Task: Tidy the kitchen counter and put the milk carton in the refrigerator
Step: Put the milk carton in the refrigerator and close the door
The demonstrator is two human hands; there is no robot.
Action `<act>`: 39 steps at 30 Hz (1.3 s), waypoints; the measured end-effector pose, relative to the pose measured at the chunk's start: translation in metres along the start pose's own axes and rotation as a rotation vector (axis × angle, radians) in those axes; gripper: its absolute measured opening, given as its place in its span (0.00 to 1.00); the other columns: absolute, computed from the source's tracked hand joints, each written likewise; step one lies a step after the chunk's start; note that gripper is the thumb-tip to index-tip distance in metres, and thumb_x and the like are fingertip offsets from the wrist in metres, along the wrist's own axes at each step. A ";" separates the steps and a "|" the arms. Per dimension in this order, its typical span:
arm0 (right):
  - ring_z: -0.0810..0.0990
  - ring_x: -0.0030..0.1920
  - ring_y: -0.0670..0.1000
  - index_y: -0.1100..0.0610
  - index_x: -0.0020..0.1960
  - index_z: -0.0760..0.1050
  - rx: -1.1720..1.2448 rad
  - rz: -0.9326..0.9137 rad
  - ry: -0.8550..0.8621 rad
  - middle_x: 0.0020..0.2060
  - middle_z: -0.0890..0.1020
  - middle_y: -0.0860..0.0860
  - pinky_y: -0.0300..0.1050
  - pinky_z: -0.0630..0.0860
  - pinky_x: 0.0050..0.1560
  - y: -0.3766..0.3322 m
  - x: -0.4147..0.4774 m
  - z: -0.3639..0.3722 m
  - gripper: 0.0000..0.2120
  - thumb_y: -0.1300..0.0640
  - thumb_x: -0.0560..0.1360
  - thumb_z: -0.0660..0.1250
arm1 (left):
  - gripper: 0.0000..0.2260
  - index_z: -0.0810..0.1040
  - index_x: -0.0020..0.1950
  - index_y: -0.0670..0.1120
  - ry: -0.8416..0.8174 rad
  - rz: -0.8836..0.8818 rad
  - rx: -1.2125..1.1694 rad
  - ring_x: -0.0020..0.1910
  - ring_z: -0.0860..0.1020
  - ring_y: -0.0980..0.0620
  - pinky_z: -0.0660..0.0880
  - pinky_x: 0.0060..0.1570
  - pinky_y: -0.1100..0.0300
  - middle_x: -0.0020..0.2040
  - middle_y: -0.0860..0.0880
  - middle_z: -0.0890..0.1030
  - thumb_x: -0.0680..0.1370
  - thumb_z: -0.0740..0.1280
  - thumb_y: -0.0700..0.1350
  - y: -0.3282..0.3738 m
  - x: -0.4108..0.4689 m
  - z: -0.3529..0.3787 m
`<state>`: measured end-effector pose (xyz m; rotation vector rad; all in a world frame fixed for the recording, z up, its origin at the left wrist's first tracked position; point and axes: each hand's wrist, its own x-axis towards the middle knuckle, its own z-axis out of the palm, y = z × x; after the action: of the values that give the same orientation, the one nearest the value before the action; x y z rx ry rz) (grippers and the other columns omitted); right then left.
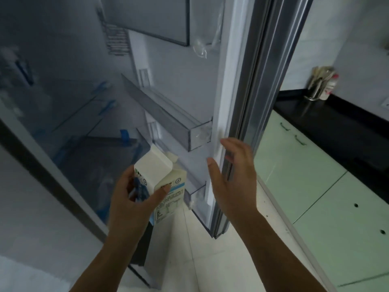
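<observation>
Milk carton (pixel 161 182) gripped upright in left hand (pixel 134 199), long axis vertical, just left of lower door shelf (pixel 196 191). Right hand (pixel 232 178) spread, fingers released, beside refrigerator door (pixel 219 102) edge. Left hand nearer the shelf; carton to travel rightward.

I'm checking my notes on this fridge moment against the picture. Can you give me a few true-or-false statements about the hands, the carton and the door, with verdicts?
1. The left hand holds the milk carton. True.
2. The right hand grips a bottle. False: it is open and empty, fingers spread near the edge of the refrigerator door.
3. The refrigerator door is closed. False: it stands open, with its door shelves showing.
4. The carton already rests on a door shelf. False: it is in the hand, in front of the shelves.
5. A utensil holder stands on the black counter to the right. True.
</observation>
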<state>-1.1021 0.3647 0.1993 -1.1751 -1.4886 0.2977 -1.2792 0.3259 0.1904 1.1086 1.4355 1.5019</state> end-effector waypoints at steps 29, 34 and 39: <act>0.78 0.49 0.59 0.61 0.59 0.74 -0.508 -0.489 -0.369 0.52 0.79 0.59 0.52 0.76 0.45 0.085 0.206 -0.001 0.17 0.52 0.76 0.64 | 0.20 0.75 0.56 0.53 0.192 0.113 0.009 0.51 0.80 0.56 0.79 0.38 0.64 0.53 0.52 0.81 0.67 0.73 0.38 0.018 0.102 0.094; 0.79 0.43 0.57 0.60 0.54 0.77 -0.614 -0.474 -0.305 0.47 0.79 0.58 0.49 0.76 0.38 0.111 0.230 0.012 0.12 0.55 0.74 0.66 | 0.21 0.75 0.57 0.52 0.243 0.084 0.003 0.48 0.80 0.58 0.78 0.33 0.67 0.52 0.54 0.81 0.68 0.73 0.38 0.008 0.133 0.080; 0.78 0.46 0.55 0.58 0.56 0.76 -0.536 -0.426 -0.294 0.49 0.79 0.55 0.49 0.74 0.45 0.121 0.244 0.022 0.17 0.47 0.75 0.61 | 0.20 0.75 0.55 0.54 0.206 0.073 -0.043 0.46 0.82 0.58 0.77 0.32 0.69 0.51 0.54 0.81 0.68 0.73 0.38 0.000 0.181 0.075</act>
<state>-1.0221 0.6204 0.2501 -1.2155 -2.1142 -0.2490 -1.2676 0.5210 0.2040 1.0138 1.5064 1.7323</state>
